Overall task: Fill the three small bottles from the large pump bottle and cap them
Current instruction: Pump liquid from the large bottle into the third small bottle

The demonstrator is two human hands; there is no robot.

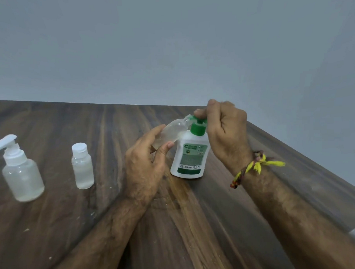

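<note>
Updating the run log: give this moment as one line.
step: filling | left hand: holds tilted small bottle at spout | right hand: presses green pump | capped bottle: on table

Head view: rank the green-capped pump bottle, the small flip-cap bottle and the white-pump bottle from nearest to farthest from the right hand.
1. Green-capped pump bottle, under the right hand, which presses its pump.
2. Small flip-cap bottle, standing left of centre on the table.
3. White-pump bottle, at the far left.
</note>
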